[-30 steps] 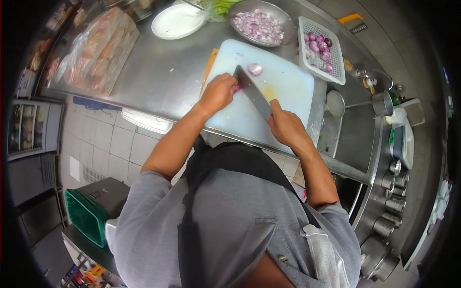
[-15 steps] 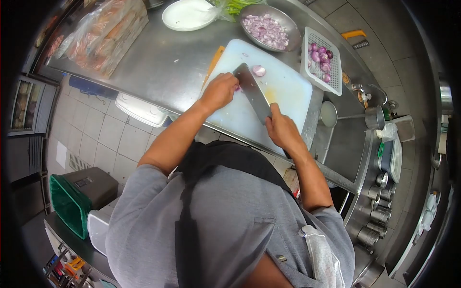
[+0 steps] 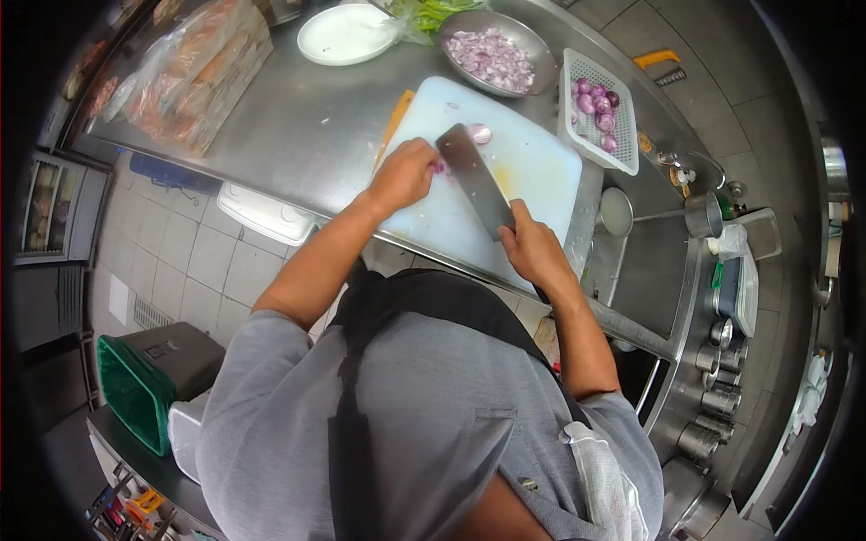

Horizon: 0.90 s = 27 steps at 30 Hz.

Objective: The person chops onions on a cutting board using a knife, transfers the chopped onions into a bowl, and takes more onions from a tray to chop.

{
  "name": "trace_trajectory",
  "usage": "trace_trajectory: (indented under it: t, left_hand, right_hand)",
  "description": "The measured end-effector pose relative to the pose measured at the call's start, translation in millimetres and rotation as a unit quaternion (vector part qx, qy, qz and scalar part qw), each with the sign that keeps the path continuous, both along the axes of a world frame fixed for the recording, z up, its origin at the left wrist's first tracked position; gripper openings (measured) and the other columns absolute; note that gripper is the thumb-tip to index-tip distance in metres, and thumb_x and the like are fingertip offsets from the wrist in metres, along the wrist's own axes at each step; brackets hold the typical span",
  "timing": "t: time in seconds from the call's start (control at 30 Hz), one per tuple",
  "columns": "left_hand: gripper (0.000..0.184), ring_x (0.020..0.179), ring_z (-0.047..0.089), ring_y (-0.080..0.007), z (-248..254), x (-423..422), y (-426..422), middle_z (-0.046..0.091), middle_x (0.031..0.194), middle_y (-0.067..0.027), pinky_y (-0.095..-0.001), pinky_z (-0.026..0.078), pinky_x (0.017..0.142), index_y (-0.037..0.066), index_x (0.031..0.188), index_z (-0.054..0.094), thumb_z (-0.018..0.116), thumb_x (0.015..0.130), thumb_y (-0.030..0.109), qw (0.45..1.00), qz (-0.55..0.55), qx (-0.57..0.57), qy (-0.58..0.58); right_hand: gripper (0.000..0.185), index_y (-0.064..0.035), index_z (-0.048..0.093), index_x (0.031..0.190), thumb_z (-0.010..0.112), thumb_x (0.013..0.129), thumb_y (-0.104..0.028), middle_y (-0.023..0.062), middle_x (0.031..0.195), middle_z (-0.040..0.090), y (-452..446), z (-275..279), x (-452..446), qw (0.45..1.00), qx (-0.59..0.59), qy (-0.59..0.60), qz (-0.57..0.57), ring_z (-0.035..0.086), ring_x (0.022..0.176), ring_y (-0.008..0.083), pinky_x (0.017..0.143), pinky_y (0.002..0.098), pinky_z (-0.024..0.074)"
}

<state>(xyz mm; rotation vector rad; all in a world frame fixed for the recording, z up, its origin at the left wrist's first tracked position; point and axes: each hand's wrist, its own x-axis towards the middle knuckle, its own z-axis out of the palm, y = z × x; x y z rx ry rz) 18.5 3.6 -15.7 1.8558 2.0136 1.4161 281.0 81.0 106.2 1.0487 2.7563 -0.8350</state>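
Note:
My right hand (image 3: 534,242) is closed round the handle of a broad cleaver (image 3: 478,180), whose blade slants up and left over a white cutting board (image 3: 537,180). On the left of the blade, my left hand (image 3: 404,177) has its fingers bent together on a piece of red onion (image 3: 439,167), mostly covered by the fingers. Just beyond the blade lies a pale, peeled onion piece (image 3: 479,134). Small bits of onion dot the board.
Behind the board stand a metal bowl of chopped onion (image 3: 548,68), a white plate (image 3: 329,41) and bagged green vegetables (image 3: 433,13). A white basket (image 3: 627,108) holds several red onions. A sink (image 3: 654,270) lies to the right; a large plastic bag (image 3: 203,77) sits at the left.
The whole view has shifted slightly. The cleaver blade has tilted a little and now partly overlaps the peeled onion piece. Both hands keep their grips.

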Motion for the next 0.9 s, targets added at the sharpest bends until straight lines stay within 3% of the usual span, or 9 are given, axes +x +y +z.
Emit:
trace_trajectory:
  t: [0.13,0.23,0.5,0.6,0.9]
  left_hand:
    - [0.027,0.110,0.063,-0.0390,16.0,-9.1,11.6,0.068,0.108,-0.0170,-0.0456,0.053,0.093,0.002,0.108,0.067,0.067,0.082,-0.006,0.996,-0.058,-0.024,0.062]
    - [0.024,0.110,0.064,-0.0397,21.4,-11.2,16.5,0.069,0.110,-0.0178,-0.0461,0.053,0.094,0.002,0.108,0.067,0.068,0.085,-0.002,0.984,-0.074,-0.155,0.054]
    - [0.012,0.095,0.067,-0.0427,18.6,12.3,14.8,0.069,0.098,-0.0203,-0.0488,0.053,0.086,0.001,0.101,0.068,0.068,0.089,0.002,0.993,-0.022,-0.117,-0.007]
    - [0.009,0.094,0.066,-0.0422,10.7,10.7,14.6,0.069,0.095,-0.0199,-0.0485,0.053,0.084,0.001,0.098,0.067,0.067,0.089,0.001,0.994,-0.018,-0.105,0.000]
    - [0.009,0.091,0.066,-0.0394,2.6,11.3,13.9,0.068,0.093,-0.0170,-0.0475,0.054,0.082,0.002,0.095,0.065,0.067,0.088,-0.002,0.999,-0.012,-0.042,0.016]
  right_hand:
    - [0.027,-0.0026,0.043,0.121,0.059,0.102,-0.013,0.0307,0.084,0.070,-2.9,-2.2,12.0,0.998,0.050,0.022,-0.024,0.067,0.082,0.0550,0.073,0.0626,0.0490]
    - [0.023,-0.0011,0.043,0.117,0.056,0.101,-0.011,0.0308,0.079,0.069,2.1,-21.2,16.4,0.997,0.070,-0.006,-0.014,0.068,0.078,0.0541,0.072,0.0641,0.0499]
    - [0.021,-0.0005,0.043,0.114,0.055,0.099,-0.009,0.0302,0.077,0.068,-1.0,8.7,4.6,0.997,0.071,0.002,0.005,0.067,0.074,0.0535,0.071,0.0641,0.0506]
    - [0.020,-0.0002,0.044,0.114,0.054,0.099,-0.009,0.0295,0.076,0.068,-0.6,-13.0,-3.3,0.995,0.067,-0.049,0.056,0.067,0.072,0.0530,0.070,0.0637,0.0508]
    - [0.024,-0.0021,0.042,0.116,0.058,0.102,-0.013,0.0321,0.083,0.067,2.6,-9.3,-0.2,0.999,0.016,-0.012,0.032,0.065,0.082,0.0556,0.074,0.0642,0.0466]
